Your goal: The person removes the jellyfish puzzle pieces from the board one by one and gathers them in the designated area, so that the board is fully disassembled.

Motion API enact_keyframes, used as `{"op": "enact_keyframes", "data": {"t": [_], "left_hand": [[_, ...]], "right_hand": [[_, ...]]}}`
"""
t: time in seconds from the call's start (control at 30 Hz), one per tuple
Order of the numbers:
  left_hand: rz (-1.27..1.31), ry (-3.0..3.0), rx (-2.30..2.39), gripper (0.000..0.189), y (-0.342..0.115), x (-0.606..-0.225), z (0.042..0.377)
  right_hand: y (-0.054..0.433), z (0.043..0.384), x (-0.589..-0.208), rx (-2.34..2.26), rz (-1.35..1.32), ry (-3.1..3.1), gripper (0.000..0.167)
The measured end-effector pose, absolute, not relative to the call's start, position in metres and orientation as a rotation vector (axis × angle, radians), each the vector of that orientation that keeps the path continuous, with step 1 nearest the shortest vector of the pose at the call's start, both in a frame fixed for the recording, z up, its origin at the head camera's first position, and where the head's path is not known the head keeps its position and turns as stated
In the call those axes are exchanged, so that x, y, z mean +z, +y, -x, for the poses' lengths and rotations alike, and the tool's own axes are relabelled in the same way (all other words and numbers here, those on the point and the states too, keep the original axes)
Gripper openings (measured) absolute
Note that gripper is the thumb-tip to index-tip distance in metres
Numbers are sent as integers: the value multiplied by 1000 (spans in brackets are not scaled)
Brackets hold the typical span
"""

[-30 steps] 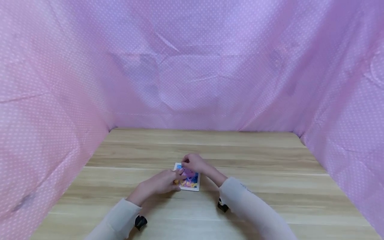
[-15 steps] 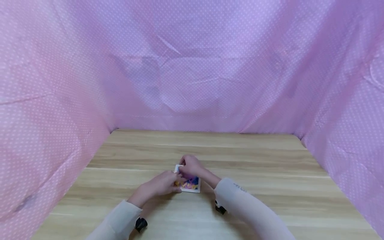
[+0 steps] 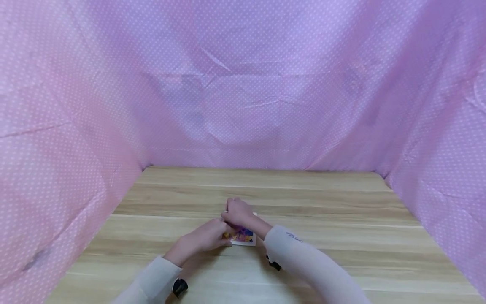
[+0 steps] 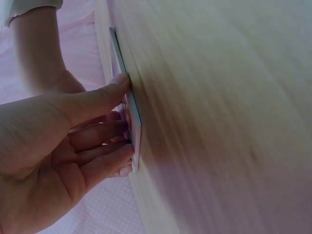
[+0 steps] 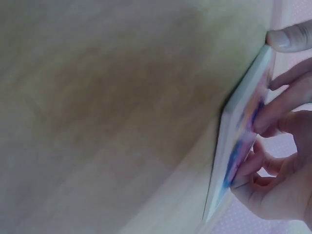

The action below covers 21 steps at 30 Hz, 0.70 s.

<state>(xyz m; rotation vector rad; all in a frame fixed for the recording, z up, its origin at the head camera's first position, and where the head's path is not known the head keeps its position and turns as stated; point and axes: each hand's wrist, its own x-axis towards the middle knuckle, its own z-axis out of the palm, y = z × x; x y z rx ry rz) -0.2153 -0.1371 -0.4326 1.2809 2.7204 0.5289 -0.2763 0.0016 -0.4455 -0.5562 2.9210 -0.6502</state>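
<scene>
A small flat picture board with a white border and a colourful print lies on the table, partly covered by both hands. My left hand holds its near left part, thumb on the near edge and fingers over the printed side; the left wrist view shows the board's edge under that thumb. My right hand is over the far left part of the board, its fingers curled. In the right wrist view these fingertips touch the printed face. Whether they pinch anything is hidden.
The wood-grain table spreads around the board on all sides. Pink dotted cloth hangs behind it and along both sides. A black wrist device shows below the left sleeve, another below the right.
My right hand has shifted slightly left and nearer over the board, covering more of the print and coming against the left hand. The left hand stays nearly in place.
</scene>
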Motion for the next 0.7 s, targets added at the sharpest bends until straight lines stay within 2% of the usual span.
{"op": "enact_keyframes", "data": {"t": [0.33, 0.7], "left_hand": [[-1228, 2708, 540, 8, -137, -433, 216], [-1260, 2716, 545, 6, -137, -432, 214]], "right_hand": [[-9, 276, -448, -465, 486, 2969, 21], [-13, 277, -447, -395, 553, 2973, 25]]}}
